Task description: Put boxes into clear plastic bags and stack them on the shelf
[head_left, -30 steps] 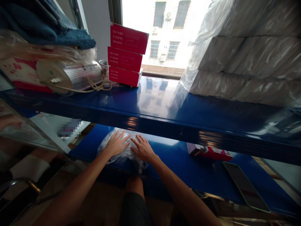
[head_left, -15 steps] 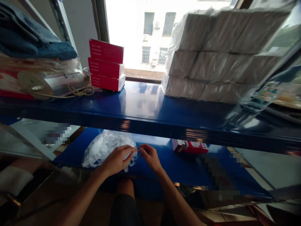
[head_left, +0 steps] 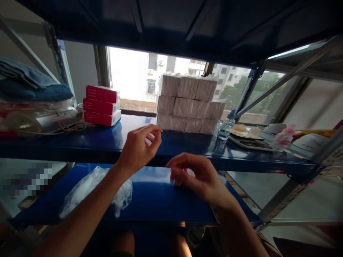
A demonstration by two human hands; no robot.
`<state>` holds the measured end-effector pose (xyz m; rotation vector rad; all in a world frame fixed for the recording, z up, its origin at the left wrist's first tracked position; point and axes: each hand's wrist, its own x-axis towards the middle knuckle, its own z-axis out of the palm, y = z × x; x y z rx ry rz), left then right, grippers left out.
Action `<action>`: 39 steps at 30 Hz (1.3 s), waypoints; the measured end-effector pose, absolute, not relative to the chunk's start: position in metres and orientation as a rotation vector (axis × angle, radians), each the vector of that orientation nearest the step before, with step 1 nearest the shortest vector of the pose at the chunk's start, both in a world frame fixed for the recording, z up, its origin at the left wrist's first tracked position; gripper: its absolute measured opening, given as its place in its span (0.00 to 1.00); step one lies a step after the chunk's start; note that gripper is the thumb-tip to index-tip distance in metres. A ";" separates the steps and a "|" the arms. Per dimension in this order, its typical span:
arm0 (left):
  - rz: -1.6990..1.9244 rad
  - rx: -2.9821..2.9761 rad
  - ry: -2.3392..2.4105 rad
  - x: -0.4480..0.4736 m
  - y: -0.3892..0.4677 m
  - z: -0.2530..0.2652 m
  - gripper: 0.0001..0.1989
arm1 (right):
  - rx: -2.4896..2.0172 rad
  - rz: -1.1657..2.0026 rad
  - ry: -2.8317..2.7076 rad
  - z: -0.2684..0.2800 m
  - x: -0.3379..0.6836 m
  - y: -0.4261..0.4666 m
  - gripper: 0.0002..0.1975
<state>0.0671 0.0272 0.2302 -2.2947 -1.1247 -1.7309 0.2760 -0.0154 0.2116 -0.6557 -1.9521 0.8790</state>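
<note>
My left hand [head_left: 141, 146] is raised in front of the upper blue shelf's edge. Its fingers curl loosely, with thumb and fingertips close together and a gap inside the curl; no object shows in it. Lower and to the right, my right hand [head_left: 199, 178] is bent with thumb and fingers apart, and I see nothing held. Below my left forearm, a crumpled clear plastic bag [head_left: 123, 194] lies on the lower blue shelf [head_left: 150, 201]. Behind my right hand, a red and white box [head_left: 185, 170] is mostly hidden. On the upper shelf [head_left: 104, 142] stand plastic-wrapped white packs [head_left: 190, 107].
Three stacked red boxes [head_left: 100, 107] stand at the upper shelf's left, beside folded blue cloth [head_left: 32, 82] and a silvery roll [head_left: 48, 119]. At right are a clear bottle [head_left: 226, 126], a dark tray [head_left: 252, 142] and a pink-topped bottle [head_left: 285, 137]. Another shelf [head_left: 160, 28] hangs overhead.
My hands have risen from beside the plastic bag and moved apart, the right one further to the right. The view has tilted up and shifted, bringing in the overhead shelf and the right side.
</note>
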 end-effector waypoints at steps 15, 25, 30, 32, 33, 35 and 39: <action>-1.291 -2.265 -1.528 0.076 0.127 0.251 0.17 | -1.055 -0.198 -1.982 0.260 0.273 0.122 0.06; -1.687 -2.175 -1.391 0.075 0.149 0.255 0.20 | -1.130 -0.455 -1.945 0.305 0.245 0.131 0.15; -1.607 -2.181 -1.435 0.065 0.163 0.256 0.26 | -1.285 -0.801 -1.832 0.361 0.217 0.161 0.39; -1.537 -2.196 -1.444 0.063 0.161 0.254 0.29 | -1.378 -0.767 -1.836 0.371 0.208 0.174 0.42; -1.529 -2.192 -1.449 0.062 0.160 0.253 0.30 | -1.393 -0.744 -1.823 0.372 0.204 0.180 0.41; -1.547 -2.181 -1.461 0.062 0.155 0.254 0.30 | -1.343 -0.718 -1.771 0.370 0.196 0.188 0.37; -1.575 -2.190 -1.503 0.063 0.149 0.258 0.29 | -1.175 -0.675 -1.675 0.361 0.186 0.196 0.32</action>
